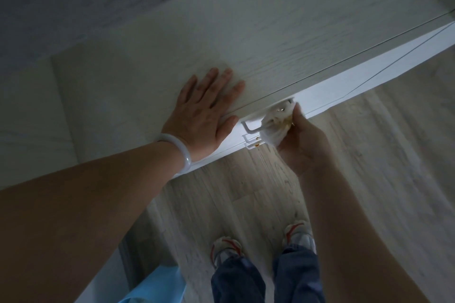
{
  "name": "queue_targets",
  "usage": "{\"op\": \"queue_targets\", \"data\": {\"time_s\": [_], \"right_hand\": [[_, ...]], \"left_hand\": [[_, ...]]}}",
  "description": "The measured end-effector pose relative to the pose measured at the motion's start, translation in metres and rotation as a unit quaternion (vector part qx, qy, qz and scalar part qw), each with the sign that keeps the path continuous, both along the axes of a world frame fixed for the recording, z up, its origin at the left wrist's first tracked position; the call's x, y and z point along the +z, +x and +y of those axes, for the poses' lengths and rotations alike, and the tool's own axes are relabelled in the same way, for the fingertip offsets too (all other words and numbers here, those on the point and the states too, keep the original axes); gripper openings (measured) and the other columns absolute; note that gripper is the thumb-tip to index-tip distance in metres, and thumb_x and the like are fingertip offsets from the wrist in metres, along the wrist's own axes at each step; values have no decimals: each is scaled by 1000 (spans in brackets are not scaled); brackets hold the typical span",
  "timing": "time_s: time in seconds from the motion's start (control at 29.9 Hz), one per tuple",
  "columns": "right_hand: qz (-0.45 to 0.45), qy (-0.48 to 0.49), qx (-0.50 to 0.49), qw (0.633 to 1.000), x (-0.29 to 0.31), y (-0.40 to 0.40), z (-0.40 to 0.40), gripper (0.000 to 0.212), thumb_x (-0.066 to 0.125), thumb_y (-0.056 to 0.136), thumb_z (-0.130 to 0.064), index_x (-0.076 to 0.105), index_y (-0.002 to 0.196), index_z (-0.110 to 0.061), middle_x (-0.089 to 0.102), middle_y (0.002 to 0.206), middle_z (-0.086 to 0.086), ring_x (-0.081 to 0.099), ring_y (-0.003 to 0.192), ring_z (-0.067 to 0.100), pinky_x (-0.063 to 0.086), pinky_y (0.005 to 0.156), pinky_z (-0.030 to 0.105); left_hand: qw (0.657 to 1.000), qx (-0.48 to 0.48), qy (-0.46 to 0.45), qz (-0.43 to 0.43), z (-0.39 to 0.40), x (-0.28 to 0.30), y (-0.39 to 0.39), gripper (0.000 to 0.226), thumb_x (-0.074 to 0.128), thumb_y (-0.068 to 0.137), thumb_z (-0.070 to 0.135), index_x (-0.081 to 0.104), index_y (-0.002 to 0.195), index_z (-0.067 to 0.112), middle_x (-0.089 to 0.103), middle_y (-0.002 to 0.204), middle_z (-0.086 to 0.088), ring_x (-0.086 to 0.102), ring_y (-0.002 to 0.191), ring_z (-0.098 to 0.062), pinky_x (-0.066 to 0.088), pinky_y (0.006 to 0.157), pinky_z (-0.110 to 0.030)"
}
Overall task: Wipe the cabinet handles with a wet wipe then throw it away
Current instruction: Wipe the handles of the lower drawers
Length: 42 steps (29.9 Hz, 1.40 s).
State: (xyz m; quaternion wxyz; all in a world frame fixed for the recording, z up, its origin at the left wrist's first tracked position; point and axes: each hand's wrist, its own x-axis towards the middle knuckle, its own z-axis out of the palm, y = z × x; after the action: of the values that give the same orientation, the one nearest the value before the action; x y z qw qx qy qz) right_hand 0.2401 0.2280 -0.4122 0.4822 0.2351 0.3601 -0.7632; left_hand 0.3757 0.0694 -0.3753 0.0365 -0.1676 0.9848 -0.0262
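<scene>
Right hand (299, 140) clamped on bunched wet wipe (275, 128), pressed against top handle (252, 128). Left hand (206, 110) flat, fingers apart, on cabinet top (270, 39). Risk: drawer sliding open under rubbing; two lower handles (253, 144), just below wipe, missed.

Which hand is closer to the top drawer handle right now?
Right. The right hand presses the wet wipe against the top drawer handle; the left hand rests flat on the cabinet top, beside and above it.
</scene>
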Motion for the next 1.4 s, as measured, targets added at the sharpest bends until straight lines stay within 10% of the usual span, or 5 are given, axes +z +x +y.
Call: {"op": "queue_targets", "data": {"time_s": [0.4, 0.64, 0.84, 1.4], "right_hand": [[139, 135, 4, 981, 12, 42, -12, 16, 51, 99, -22, 63, 92, -14, 70, 75, -3, 66, 71, 12, 57, 68, 36], [150, 199, 46, 967, 15, 87, -31, 22, 52, 97, -31, 63, 105, -14, 70, 99, 14, 67, 96, 37, 57, 73, 50], [117, 160, -39, 979, 9, 50, -19, 13, 54, 97, -20, 67, 94, -20, 71, 81, -7, 67, 73, 6, 53, 70, 33], [86, 135, -8, 987, 20, 82, -34, 25, 63, 86, 2, 60, 111, 3, 67, 96, 13, 65, 88, 24, 51, 93, 48]], "left_hand": [[1000, 6, 2, 1, 2, 1, -2, 58, 17, 96, 48, 18, 151, 30, 16, 160, 1, 17, 147, -22, 18, 117, -48], [1000, 9, -2, 4, 0, -3, -1, 59, 21, 95, 51, 17, 151, 30, 17, 160, 1, 17, 147, -21, 18, 117, -48], [1000, 4, -6, 8, 1, -1, -2, 58, 23, 96, 48, 19, 151, 29, 17, 159, 0, 17, 147, -22, 19, 116, -48], [1000, 4, -2, 9, 1, -2, 0, 56, 19, 97, 44, 18, 151, 29, 17, 159, 1, 17, 147, -22, 18, 117, -47]]}}
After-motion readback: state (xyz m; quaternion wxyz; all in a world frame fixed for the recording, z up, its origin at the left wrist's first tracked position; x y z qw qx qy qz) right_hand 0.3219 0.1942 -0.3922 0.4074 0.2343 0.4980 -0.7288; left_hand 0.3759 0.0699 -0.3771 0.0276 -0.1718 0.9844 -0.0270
